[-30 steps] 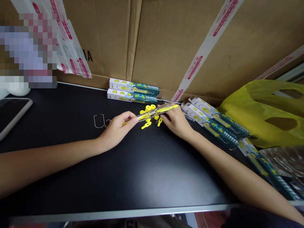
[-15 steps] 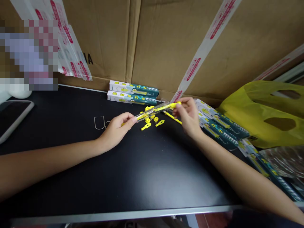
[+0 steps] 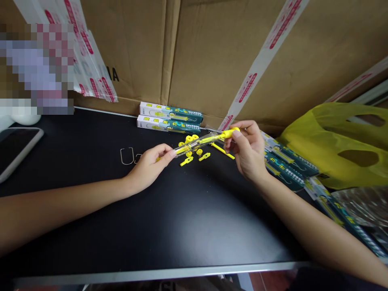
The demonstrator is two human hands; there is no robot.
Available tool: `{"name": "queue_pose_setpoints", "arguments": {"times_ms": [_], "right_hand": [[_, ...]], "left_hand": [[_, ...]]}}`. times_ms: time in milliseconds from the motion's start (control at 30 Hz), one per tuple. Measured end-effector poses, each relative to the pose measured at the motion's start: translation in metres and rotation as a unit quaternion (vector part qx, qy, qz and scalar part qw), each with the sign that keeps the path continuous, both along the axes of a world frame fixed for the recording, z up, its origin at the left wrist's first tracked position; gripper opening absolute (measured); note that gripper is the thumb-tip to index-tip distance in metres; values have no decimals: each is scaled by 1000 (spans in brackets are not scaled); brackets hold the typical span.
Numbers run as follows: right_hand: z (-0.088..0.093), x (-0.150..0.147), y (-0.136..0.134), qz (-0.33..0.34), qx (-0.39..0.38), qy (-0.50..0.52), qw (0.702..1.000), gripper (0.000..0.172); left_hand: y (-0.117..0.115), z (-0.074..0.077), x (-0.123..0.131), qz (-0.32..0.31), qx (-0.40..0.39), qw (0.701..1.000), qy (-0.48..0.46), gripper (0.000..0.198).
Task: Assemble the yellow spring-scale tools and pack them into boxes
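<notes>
Clear tube point(image 3: 194, 144) with yellow insides: held between my two grips, above the black surface point(image 3: 151, 234). Long axis runs crosswise, right end tipped up and away from me. Left grip point(image 3: 153, 163) pinches its left end; right grip point(image 3: 247, 151) pinches the yellow end piece point(image 3: 228, 133) at its right end. Tube partly blocks the loose yellow parts point(image 3: 186, 161). Bent wire point(image 3: 121, 157) left of my left grip. Two boxes point(image 3: 169, 124) behind; more boxes point(image 3: 285, 161) right, partly covered by my right grip.
</notes>
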State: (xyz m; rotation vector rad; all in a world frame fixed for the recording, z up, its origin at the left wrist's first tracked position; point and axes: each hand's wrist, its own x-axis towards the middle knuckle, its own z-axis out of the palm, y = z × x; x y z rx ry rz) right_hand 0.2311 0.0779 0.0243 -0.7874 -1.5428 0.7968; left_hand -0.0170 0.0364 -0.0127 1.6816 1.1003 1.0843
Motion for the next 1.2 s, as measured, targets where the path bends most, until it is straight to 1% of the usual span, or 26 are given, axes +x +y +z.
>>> {"name": "queue_pose_setpoints", "arguments": {"times_ms": [100, 233, 500, 833, 967, 1200], "right_hand": [[1, 1, -1, 5, 3, -5, 1000, 20], [0, 1, -1, 5, 4, -9, 1000, 20], [3, -2, -5, 22, 9, -31, 999, 26], [6, 5, 0, 37, -37, -57, 997, 29], [9, 7, 2, 54, -45, -63, 995, 30], [12, 10, 4, 70, -23, -80, 994, 29]], "left_hand": [[0, 0, 0, 0, -4, 1000, -3, 28], [-1, 3, 1, 1, 19, 1000, 18, 27], [-3, 6, 0, 1, 28, 999, 36, 26], [-3, 5, 0, 1, 30, 999, 36, 25], [-3, 6, 0, 0, 30, 999, 37, 25], [-3, 6, 1, 0, 24, 999, 33, 29]]}}
